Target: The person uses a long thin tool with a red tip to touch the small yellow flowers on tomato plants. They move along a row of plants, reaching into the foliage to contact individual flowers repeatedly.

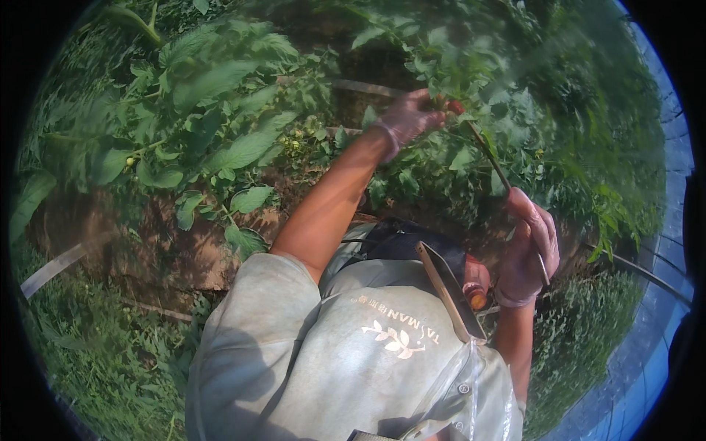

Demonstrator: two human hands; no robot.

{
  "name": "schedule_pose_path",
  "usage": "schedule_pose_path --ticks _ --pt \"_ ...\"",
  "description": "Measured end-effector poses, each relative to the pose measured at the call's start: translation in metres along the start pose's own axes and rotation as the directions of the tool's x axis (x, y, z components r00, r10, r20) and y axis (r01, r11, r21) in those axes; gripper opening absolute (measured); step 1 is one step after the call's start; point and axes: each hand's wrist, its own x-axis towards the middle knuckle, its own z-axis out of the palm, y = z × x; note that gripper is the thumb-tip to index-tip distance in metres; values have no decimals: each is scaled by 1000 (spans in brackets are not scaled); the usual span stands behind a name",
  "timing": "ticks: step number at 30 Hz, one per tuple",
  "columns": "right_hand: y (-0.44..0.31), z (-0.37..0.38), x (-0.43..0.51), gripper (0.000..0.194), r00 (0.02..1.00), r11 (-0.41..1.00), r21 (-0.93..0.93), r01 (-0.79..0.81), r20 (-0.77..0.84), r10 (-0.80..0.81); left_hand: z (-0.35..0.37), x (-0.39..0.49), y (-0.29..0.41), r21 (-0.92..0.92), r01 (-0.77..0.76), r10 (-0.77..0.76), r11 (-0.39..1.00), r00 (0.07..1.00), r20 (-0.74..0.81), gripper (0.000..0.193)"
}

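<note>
My left hand (411,122), in a thin clear glove, reaches among the leaves of a tomato plant (463,157). Its thumb and fingers close around a small red object (455,107), whose exact kind I cannot make out. Also gloved, my right hand (528,251) grips a long thin rod (490,154) low on its shaft. The rod slants up and left, its far end among the leaves just beside the red object. Leaves and blur obscure that tip, so contact with the red object cannot be told.
More tomato plants (220,116) grow at the left, with small green fruit (295,140) low down. Pale hose or strap (66,264) crosses the soil (182,237). A phone (452,292) hangs at my chest, by a black waist bag (408,242) and a red bottle (475,281).
</note>
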Motion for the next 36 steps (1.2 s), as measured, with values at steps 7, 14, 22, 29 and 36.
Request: schedule_pose_path --ticks 7,14,22,29,36 --pt "-3 -15 -13 19 995 991 91 -96 35 93 1 0 2 110 1 0 994 1000 -8 35" --pt "9 -13 -20 18 990 991 23 -131 56 130 2 9 -2 83 -10 10 996 1000 7 39" --pt "16 -8 -19 20 991 990 59 -124 49 121 0 13 -6 76 -37 36 996 999 14 32" --pt "14 -8 -10 18 998 980 195 -35 -47 45 7 16 2 63 -22 25 998 999 -41 29" --pt "11 -21 -10 15 974 971 176 -164 -126 187 7 27 -6 179 -161 153 970 986 60 26"
